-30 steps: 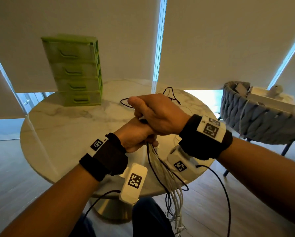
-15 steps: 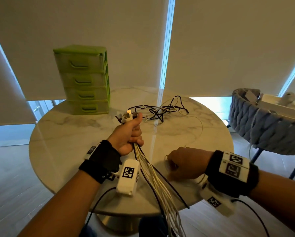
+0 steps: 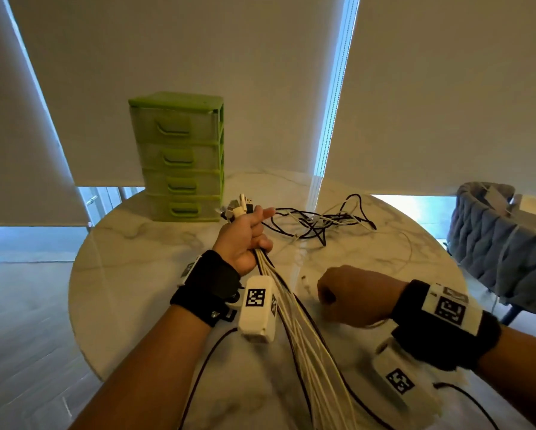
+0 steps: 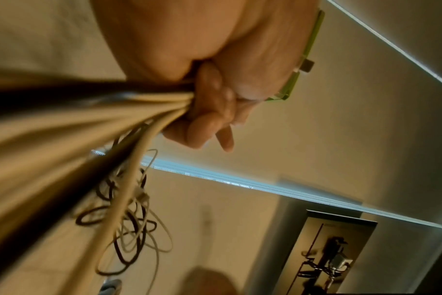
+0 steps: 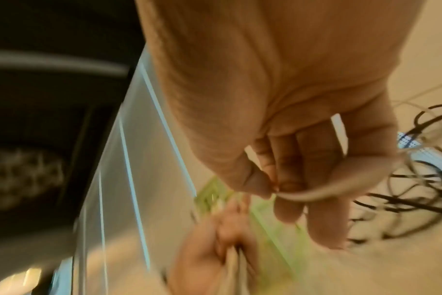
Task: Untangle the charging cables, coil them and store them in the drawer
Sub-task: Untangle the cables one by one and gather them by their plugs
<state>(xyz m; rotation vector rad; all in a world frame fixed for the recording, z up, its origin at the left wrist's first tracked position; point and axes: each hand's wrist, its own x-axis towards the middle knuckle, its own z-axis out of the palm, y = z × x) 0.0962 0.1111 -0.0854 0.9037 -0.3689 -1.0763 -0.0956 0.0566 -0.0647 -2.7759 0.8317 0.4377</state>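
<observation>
My left hand (image 3: 251, 237) is raised over the round marble table (image 3: 130, 262) and grips a bundle of white and black cables (image 3: 301, 330). Their plug ends (image 3: 238, 207) stick out above the fist, and the strands hang past the table's front edge. The left wrist view shows the fingers (image 4: 209, 111) curled round the bundle (image 4: 88, 123). My right hand (image 3: 347, 293) is low near the front of the table, where thumb and fingertips (image 5: 278, 187) pinch one thin white cable (image 5: 313, 196). A tangle of black and white cables (image 3: 319, 221) lies behind. The green drawer unit (image 3: 179, 159) has all drawers shut.
The drawer unit stands at the table's back left, close to the window blinds. A grey woven chair (image 3: 502, 243) with white things on it stands off the table to the right. A small white plug (image 3: 305, 279) lies on the marble just left of my right hand.
My right hand has left the left hand, dropped to the table's front right and pinched a thin white cable. The left hand still holds the bundle upright.
</observation>
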